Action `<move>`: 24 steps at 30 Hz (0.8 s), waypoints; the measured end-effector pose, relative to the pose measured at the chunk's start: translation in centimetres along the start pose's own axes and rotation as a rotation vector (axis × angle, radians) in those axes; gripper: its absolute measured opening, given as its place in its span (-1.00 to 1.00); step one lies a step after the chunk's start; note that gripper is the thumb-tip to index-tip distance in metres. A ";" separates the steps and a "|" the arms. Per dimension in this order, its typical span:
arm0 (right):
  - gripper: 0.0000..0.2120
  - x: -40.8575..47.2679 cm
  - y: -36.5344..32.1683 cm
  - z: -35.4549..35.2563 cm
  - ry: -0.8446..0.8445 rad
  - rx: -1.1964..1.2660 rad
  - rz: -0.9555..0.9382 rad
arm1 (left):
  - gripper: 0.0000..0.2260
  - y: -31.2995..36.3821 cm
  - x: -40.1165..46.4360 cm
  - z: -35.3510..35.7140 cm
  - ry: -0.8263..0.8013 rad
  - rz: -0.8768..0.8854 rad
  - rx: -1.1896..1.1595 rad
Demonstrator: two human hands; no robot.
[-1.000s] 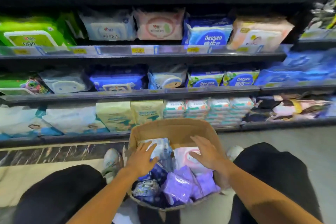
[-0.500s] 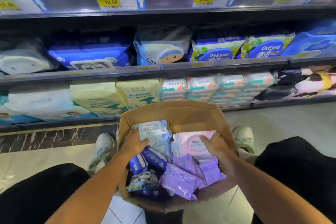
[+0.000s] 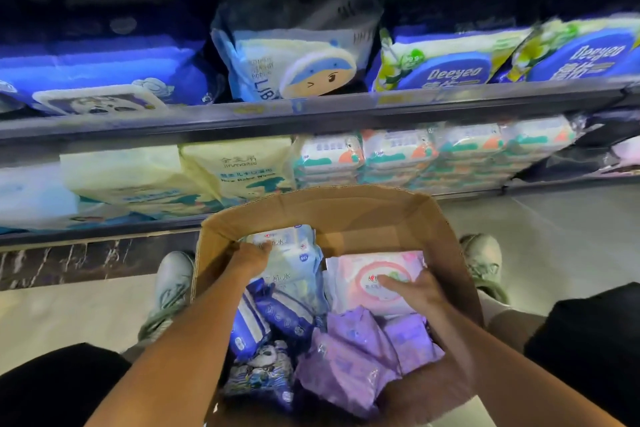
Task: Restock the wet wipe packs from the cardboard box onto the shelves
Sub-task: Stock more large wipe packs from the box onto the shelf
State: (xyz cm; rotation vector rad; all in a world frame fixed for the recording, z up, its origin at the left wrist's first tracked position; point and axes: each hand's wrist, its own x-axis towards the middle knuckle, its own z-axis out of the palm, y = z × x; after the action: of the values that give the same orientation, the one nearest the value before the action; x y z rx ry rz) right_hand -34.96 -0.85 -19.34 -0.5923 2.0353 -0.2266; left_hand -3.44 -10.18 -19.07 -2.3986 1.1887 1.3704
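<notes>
An open cardboard box (image 3: 349, 208) stands on the floor between my knees, full of wet wipe packs. My left hand (image 3: 251, 256) grips the left edge of a pale blue pack (image 3: 294, 253) at the box's back left. My right hand (image 3: 415, 291) holds the near right edge of a pink and white pack (image 3: 374, 270), thumb lying on its top. Purple packs (image 3: 356, 354) and dark blue packs (image 3: 277, 315) lie nearer me in the box. Two shelves (image 3: 311, 114) of wipe packs face me just beyond the box.
The lower shelf carries cream packs (image 3: 235, 170) left of the box and stacked small white packs (image 3: 433, 156) to the right. Blue Deeyeo packs (image 3: 450, 62) sit on the shelf above. My shoes (image 3: 173, 284) flank the box on a pale tiled floor (image 3: 561, 229).
My view has dropped and moved closer to the box. Both hands went from resting flat on the packs to taking hold of them, left on the blue one, right on the pink one.
</notes>
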 end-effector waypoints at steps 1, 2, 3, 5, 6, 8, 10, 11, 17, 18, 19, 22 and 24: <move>-0.39 0.1 -0.1 -0.1 -0.013 0.007 0.002 | -0.38 0.2 0.1 0.0 -0.010 -0.008 0.004; -0.38 0.1 -0.3 -0.3 -0.031 0.002 0.002 | -0.38 0.3 0.1 -0.1 -0.022 -0.010 -0.005; -0.41 0.0 -0.5 -0.4 -0.053 0.003 -0.004 | -0.35 0.4 0.3 -0.1 -0.041 -0.017 -0.036; -0.47 -0.2 -0.9 -0.5 -0.097 0.013 0.012 | -0.25 0.4 0.4 -0.2 -0.066 -0.028 -0.111; -0.46 -0.2 -0.9 -0.5 -0.115 0.021 0.025 | -0.21 0.4 0.1 -0.2 -0.077 -0.029 -0.142; -0.44 -0.3 -0.6 -0.3 -0.142 0.040 0.034 | -0.21 0.3 -0.2 0.1 -0.124 -0.051 -0.216; -0.44 -0.5 -0.1 -0.2 -0.142 0.095 0.049 | -0.24 0.1 -0.4 0.6 -0.168 -0.079 -0.285; -0.42 -0.6 0.1 -0.2 -0.144 0.122 0.044 | -0.24 0.0 -0.4 0.6 -0.182 -0.095 -0.302; -0.39 -0.4 0.5 -0.3 -0.187 0.206 0.051 | 0.04 -1.4 2.3 0.2 -0.283 -0.095 -0.417; -0.37 -0.3 0.5 -0.3 -0.187 0.218 0.057 | 0.06 -2.3 4.0 0.6 -0.294 -0.103 -0.438; -0.32 -0.3 0.5 -0.3 -0.188 0.221 0.060 | 0.07 -2.7 4.9 0.8 -0.309 -0.125 -0.436; -0.21 -0.4 0.6 -0.1 -0.179 0.255 0.047 | -0.14 -1.2 2.6 0.1 -0.358 -0.154 -0.480; -0.39 -0.6 0.5 -0.1 -0.176 0.258 0.031 | -0.42 -0.3 1.3 -0.3 -0.411 -0.156 -0.480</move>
State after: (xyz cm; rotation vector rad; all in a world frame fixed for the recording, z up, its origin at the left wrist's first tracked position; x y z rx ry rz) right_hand -34.99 -0.12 -19.07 -0.4043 1.8079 -0.3978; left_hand -2.66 -10.81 -20.00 -2.2381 0.6073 2.1477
